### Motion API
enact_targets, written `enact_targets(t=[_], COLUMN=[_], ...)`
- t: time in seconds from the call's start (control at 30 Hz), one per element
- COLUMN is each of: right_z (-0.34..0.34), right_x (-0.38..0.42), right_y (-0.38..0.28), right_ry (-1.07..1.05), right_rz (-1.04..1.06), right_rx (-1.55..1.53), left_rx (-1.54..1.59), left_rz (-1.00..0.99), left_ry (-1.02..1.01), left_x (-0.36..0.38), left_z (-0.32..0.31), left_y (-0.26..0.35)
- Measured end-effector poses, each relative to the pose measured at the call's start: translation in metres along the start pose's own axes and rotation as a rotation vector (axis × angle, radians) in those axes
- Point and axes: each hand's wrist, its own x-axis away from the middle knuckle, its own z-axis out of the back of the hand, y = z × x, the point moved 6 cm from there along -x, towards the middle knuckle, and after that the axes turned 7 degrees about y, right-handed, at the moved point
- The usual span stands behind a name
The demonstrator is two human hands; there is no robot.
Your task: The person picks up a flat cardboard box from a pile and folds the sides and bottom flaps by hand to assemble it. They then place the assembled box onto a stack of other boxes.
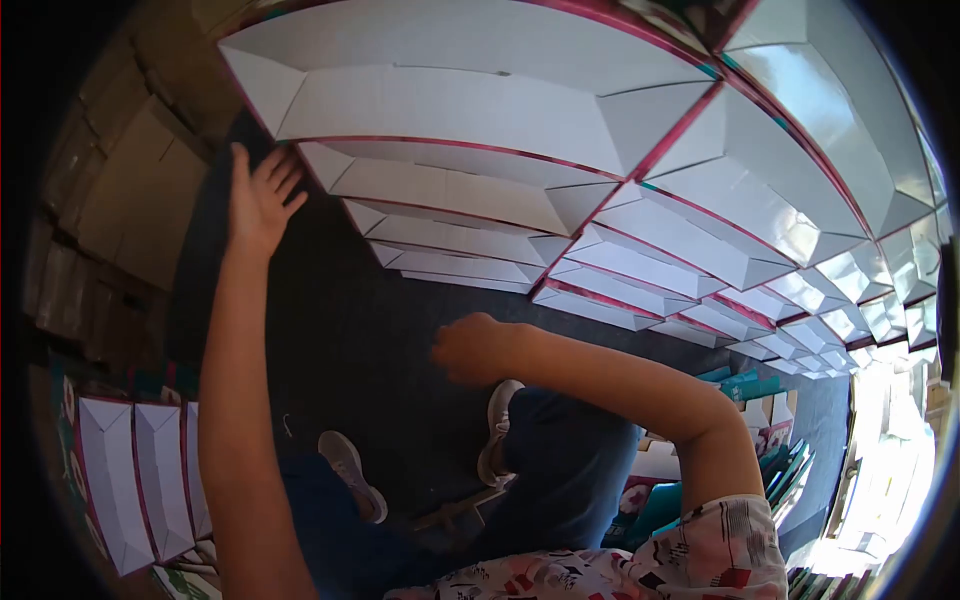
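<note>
My left hand [265, 198] is raised at the left end of a tall stack of boxes, its fingers spread and nothing in it. The fingertips are right by the corner of a large white box [450, 105] with pink edges, high in the stack. Below that one, more white boxes [450, 185] of the same kind lie in layers. My right hand [472, 348] is in front of my body, over the dark floor and below the stack, with the arm bent. Its fingers are blurred and turned away, and no object shows in it.
Rows of similar boxes [700, 225] continue to the right. Brown cartons [125, 190] are piled at the left. More white boxes [115, 470] stand at the lower left, and teal-and-white packs [665, 505] lie beside my legs on the right. Dark floor [340, 340] lies between.
</note>
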Motion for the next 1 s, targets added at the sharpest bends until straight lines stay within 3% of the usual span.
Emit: enact_targets(t=[0.07, 0.27, 0.33, 0.43, 0.53, 0.6, 0.63, 0.73, 0.87, 1.0], right_z=[-0.021, -0.106, -0.139, -0.153, -0.182, -0.19, -0.194, -0.223, -0.186, -0.218], right_x=[-0.02, -0.108, -0.142, -0.183, -0.235, -0.262, -0.274, -0.301, -0.302, -0.306], right_y=[0.019, 0.044, 0.049, 0.054, 0.079, 0.096, 0.101, 0.111, 0.097, 0.108], right_ry=[0.061, -0.231, -0.403, -0.491, -0.479, -0.302, -0.212, -0.18, -0.209, -0.145], right_rz=[-0.016, -0.033, -0.024, -0.054, -0.251, -0.293, -0.315, -0.334, -0.342, -0.356], right_rx=[0.003, 0.036, 0.11, 0.093, -0.028, -0.059, -0.079, -0.084, -0.08, -0.125], left_rx=[-0.004, -0.147, -0.145, -0.15, 0.016, -0.014, 0.083, 0.024, -0.058, -0.265], left_rz=[0.112, 0.266, 0.278, 0.25, 0.274, 0.356, 0.252, 0.332, 0.32, 0.288], left_ry=[0.003, -0.026, -0.058, -0.134, -0.384, -0.274, -0.335, -0.433, -0.412, -0.357], left_x=[-0.013, -0.035, -0.051, -0.06, -0.079, -0.077, -0.099, -0.113, -0.132, -0.156], left_z=[0.018, 0.026, 0.028, 0.026, 0.023, 0.032, 0.029, 0.026, 0.025, 0.023], left_y=[-0.05, -0.144, -0.166, -0.181, -0.211, -0.214, -0.245, -0.258, -0.26, -0.281])
